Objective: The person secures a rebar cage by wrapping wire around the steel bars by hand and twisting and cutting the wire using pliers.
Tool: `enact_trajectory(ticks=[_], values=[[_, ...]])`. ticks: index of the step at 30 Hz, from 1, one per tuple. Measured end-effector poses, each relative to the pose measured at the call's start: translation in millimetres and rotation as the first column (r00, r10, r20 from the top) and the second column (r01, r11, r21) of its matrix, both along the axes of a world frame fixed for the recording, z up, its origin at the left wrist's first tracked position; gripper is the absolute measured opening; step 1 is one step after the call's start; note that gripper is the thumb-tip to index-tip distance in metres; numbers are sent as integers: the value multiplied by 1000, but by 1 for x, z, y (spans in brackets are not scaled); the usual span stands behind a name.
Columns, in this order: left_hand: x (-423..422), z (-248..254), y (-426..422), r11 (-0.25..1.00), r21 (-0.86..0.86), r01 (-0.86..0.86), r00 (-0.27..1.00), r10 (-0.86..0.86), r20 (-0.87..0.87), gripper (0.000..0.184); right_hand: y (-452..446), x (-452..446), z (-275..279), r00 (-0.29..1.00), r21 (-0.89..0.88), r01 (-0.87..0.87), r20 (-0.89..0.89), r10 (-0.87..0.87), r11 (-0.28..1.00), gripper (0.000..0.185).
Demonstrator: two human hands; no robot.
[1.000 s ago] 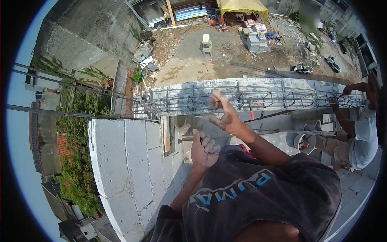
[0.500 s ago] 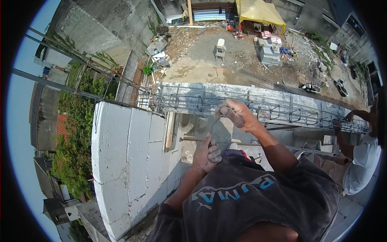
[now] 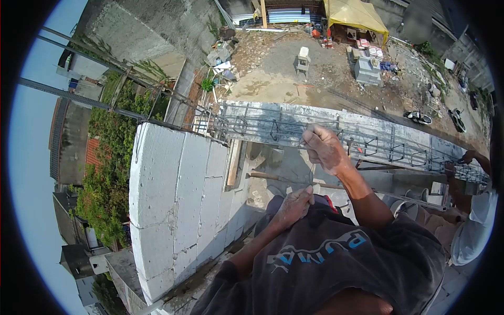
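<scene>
A thin dark wire [image 3: 312,174] runs between my two hands. My left hand [image 3: 295,206], low in front of the dark shirt, is closed on the wire's lower end. Higher up and to the right, my right hand [image 3: 324,149] pinches the upper part of the wire, its fingers curled. Behind my right hand lies a long rebar cage [image 3: 367,143] on top of a pale concrete beam [image 3: 420,137]. Neither hand visibly grips the cage.
A white block wall [image 3: 157,178] rises on the left, with long steel bars [image 3: 79,97] beyond it. A wooden pole [image 3: 273,177] crosses below the beam. At the right, a co-worker's hands [image 3: 466,157] are at the cage. A yellow canopy [image 3: 357,13] stands on the ground below.
My hands have come to hold the wire between them, and my right hand has closed. Both have shifted right in view, and the camera view has turned slightly.
</scene>
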State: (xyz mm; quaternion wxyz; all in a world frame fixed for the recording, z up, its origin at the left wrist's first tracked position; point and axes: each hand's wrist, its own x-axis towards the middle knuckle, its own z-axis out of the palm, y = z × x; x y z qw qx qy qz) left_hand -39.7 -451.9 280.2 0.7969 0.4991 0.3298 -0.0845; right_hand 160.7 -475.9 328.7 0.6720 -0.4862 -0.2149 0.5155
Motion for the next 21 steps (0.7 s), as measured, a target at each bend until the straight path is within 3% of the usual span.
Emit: enact_trajectory(ticks=[2,5,8,10,11,12,13,14,17,21], values=[[-3,-10,-5,897,412,162,987,-149,-63,42,-6,-2,0,990,-68,-3,137,12,998,30],[4,4,-6,786,538,306,952,-254,-170,44,-14,-3,2,945,-131,7,324,36,991,29],[10,2,4,699,633,333,943,-255,-216,49,-16,2,7,808,-104,5,587,57,995,26],[10,-15,14,840,540,-53,996,5,91,49,-18,6,8,657,-42,-46,751,62,998,23],[10,-22,18,862,445,-242,962,153,227,49,-21,6,5,646,12,-92,762,51,996,22],[13,-10,27,944,182,-274,946,230,229,47,-25,3,0,634,64,-143,772,42,988,21],[15,13,39,951,-94,-295,928,308,208,45,-28,-1,-5,623,115,-198,782,35,973,21],[15,25,47,882,-362,-302,910,381,166,43,-30,-6,-7,636,100,-222,769,66,970,20],[4,19,49,905,-375,-200,941,284,183,35,-36,-16,-16,660,72,-286,738,142,955,20],[-5,3,40,841,-492,-222,941,318,118,31,-41,-19,-32,659,63,-335,729,186,940,21]])
